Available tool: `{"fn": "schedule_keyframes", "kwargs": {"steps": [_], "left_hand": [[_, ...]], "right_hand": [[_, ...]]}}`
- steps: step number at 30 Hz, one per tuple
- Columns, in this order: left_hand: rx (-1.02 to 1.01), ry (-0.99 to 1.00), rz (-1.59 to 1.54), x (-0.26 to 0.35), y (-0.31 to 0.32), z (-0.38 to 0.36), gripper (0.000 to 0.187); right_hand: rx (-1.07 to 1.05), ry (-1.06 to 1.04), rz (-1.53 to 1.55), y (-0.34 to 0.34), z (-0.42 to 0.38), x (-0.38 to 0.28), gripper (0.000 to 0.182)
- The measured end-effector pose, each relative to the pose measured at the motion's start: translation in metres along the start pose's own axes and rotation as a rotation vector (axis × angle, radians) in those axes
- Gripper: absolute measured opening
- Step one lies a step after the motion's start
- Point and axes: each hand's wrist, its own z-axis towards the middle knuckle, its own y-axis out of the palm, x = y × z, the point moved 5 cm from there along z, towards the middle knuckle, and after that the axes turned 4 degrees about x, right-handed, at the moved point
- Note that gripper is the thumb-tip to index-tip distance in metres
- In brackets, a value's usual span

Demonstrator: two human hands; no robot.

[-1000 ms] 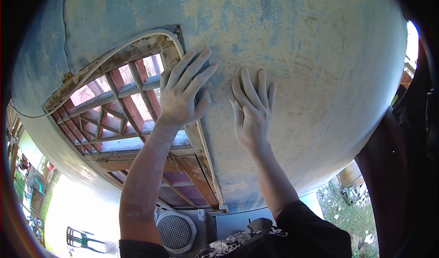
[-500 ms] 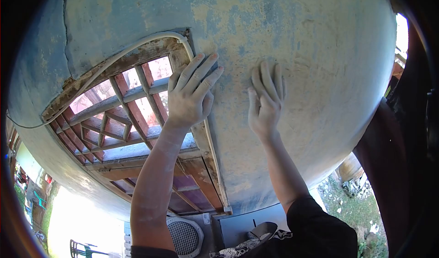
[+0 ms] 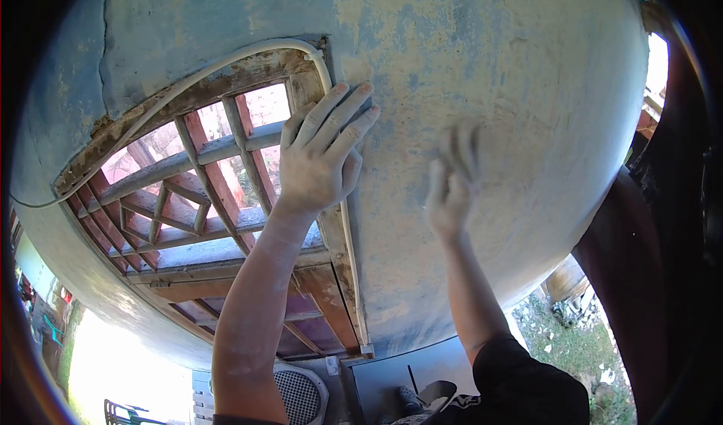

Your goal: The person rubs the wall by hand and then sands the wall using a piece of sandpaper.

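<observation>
Against the worn blue and beige wall (image 3: 527, 71), my left hand (image 3: 320, 150) rests with its fingers spread, just beside the wooden lattice window (image 3: 218, 154). Its fingertips touch the wall near the white conduit (image 3: 248, 50) at the window's upper right corner. My right hand (image 3: 456, 176) is raised over the wall further right, blurred by motion, its fingers apart and nothing seen in them. Pale powder coats both hands. Whether the right hand touches the wall cannot be made out.
Below the window are wooden framed panes (image 3: 309, 327) and a round grille (image 3: 301, 395). A foot (image 3: 409, 399) shows at the bottom. Dark cloth (image 3: 625, 244) hangs at the right, over grass with rubble (image 3: 580, 350). Chair parts (image 3: 132, 412) stand at the lower left.
My right hand has moved right and slightly down across the wall, and is now blurred. The left hand stays near the window's edge. The view has shifted slightly.
</observation>
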Motion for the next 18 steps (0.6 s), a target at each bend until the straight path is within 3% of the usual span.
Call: {"fn": "schedule_keyframes", "kwargs": {"steps": [1,2,4,7,8,10,12,15,18], "left_hand": [[0.008,-0.001,0.009,-0.001,0.000,0.000,0.057],[0.011,-0.001,0.017,-0.001,0.000,0.000,0.056],[-0.006,0.003,0.017,0.000,-0.001,-0.001,0.056],[-0.010,0.012,0.014,0.001,-0.003,0.000,0.053],[-0.012,0.016,0.000,0.000,-0.003,0.001,0.050],[-0.002,0.026,0.010,0.000,-0.004,0.002,0.049],[-0.008,0.022,0.007,0.001,-0.004,0.002,0.049],[-0.013,0.015,0.029,0.002,-0.004,0.002,0.048],[-0.019,0.031,0.043,0.002,-0.004,0.002,0.048]], "right_hand": [[-0.090,-0.120,0.010,0.005,-0.006,-0.016,0.043],[-0.094,-0.112,0.007,-0.003,-0.009,-0.019,0.043],[-0.335,-0.172,-0.136,-0.009,-0.019,-0.025,0.041],[-0.142,-0.105,-0.058,-0.028,-0.007,0.025,0.039],[-0.127,-0.115,-0.051,-0.030,-0.003,0.029,0.039],[-0.021,0.153,-0.061,-0.046,0.009,0.034,0.036],[0.000,0.132,-0.042,-0.036,0.007,0.024,0.038],[-0.381,-0.140,-0.080,-0.023,-0.007,-0.008,0.039],[-0.442,-0.263,-0.167,-0.027,-0.001,0.014,0.037]]}}
